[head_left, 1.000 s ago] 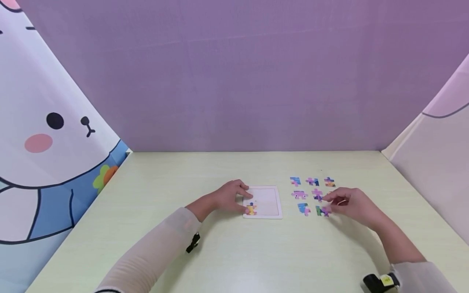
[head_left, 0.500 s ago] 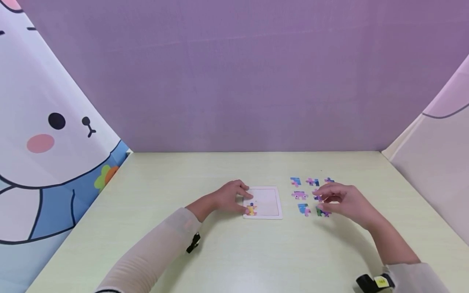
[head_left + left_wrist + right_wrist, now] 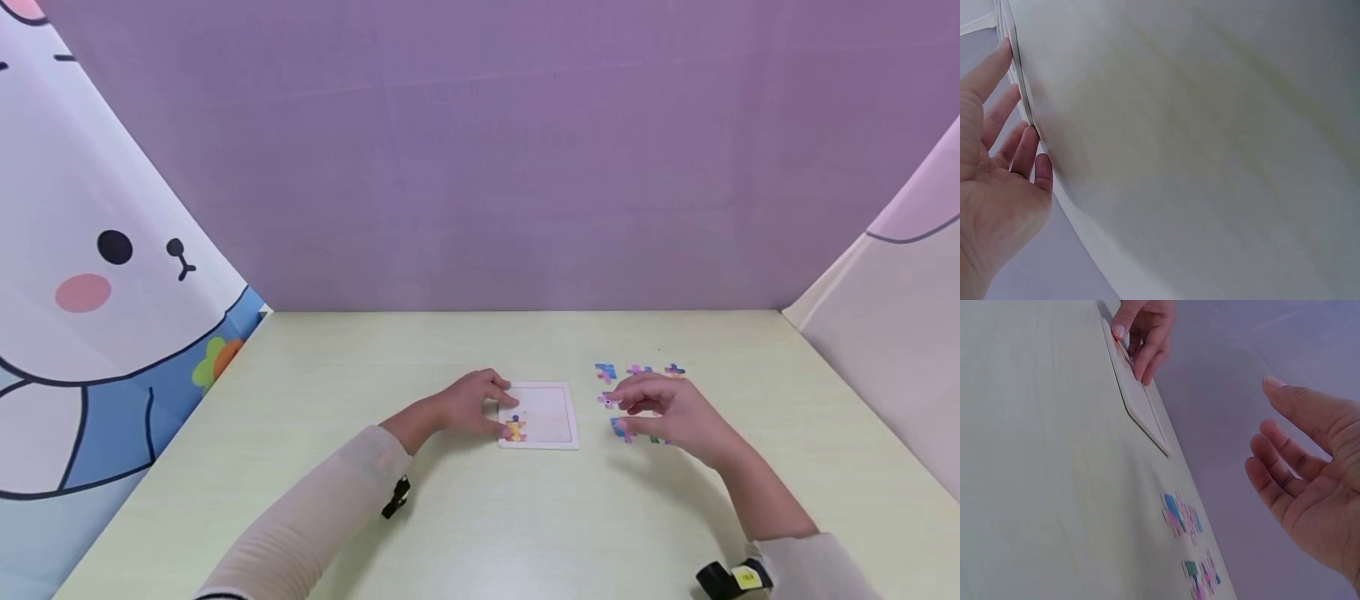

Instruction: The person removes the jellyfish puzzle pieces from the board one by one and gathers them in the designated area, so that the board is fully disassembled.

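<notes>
A white puzzle tray (image 3: 547, 412) lies flat on the table, with one yellow jigsaw piece (image 3: 515, 432) in its near-left corner. My left hand (image 3: 471, 404) rests on the tray's left side, thumb beside that piece and fingers spread; the right wrist view shows the same left hand (image 3: 1147, 337) on the tray. Over the loose jigsaw pieces hovers my right hand (image 3: 678, 417), its fingers loosely bent. Nothing sits between the fingers of the right hand (image 3: 1316, 487) in its wrist view. Several pieces are partly hidden beneath it in the head view.
Loose pieces lie in rough rows right of the tray, among them a blue-and-pink piece (image 3: 605, 372) and a far-right piece (image 3: 674, 369). A purple backdrop (image 3: 525, 167) rises behind the table (image 3: 525, 517). Printed cloth panels stand at both sides.
My right hand has moved left across the loose pieces, from the right column toward the left one, bringing it nearer the tray. My left hand and the tray have stayed put.
</notes>
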`<state>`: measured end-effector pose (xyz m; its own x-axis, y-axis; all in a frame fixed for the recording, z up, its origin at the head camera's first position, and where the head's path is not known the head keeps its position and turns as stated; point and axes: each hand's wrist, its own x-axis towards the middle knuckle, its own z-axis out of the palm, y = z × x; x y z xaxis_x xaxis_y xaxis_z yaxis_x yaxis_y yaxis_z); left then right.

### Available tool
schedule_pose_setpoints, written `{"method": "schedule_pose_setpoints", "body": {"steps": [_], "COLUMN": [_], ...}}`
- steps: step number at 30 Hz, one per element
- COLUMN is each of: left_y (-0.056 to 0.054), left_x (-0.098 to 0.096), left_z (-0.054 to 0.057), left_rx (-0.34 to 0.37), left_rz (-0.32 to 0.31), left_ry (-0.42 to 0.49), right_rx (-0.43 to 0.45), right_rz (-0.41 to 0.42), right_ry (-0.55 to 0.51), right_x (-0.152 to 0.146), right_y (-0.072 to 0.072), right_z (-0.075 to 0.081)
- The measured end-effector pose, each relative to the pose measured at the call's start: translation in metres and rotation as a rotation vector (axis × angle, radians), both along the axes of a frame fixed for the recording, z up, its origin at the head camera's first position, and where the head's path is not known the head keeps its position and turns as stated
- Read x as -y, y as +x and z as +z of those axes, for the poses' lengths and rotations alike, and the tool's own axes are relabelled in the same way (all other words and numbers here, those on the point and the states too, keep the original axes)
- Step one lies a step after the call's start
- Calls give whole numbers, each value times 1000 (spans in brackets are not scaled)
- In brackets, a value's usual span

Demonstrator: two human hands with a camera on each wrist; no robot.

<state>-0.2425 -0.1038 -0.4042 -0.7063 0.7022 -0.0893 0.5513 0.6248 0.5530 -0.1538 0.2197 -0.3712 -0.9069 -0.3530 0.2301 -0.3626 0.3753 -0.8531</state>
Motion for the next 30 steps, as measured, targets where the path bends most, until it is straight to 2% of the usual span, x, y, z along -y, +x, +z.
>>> {"method": "schedule_pose_setpoints", "body": {"steps": [5, 11, 18, 24, 30], "left_y": [0, -1, -4, -6, -5], "left_x": [1, 3, 6, 5, 3], "left_z": [1, 3, 1, -2, 0], "left_rx": [0, 27, 19, 15, 20], "left_rz": [-6, -14, -46, -42, -31], "left_ry": [-15, -14, 32, 0, -15], "right_rx": [16, 43, 87, 88, 108], "right_rz": [15, 7, 61, 127, 146], "right_ry": [-15, 30, 94, 122, 166], "right_x": [10, 25, 46, 62, 74], "right_y": [-3, -8, -19, -25, -30], "right_z": [-1, -1, -5, -9, -13]}}
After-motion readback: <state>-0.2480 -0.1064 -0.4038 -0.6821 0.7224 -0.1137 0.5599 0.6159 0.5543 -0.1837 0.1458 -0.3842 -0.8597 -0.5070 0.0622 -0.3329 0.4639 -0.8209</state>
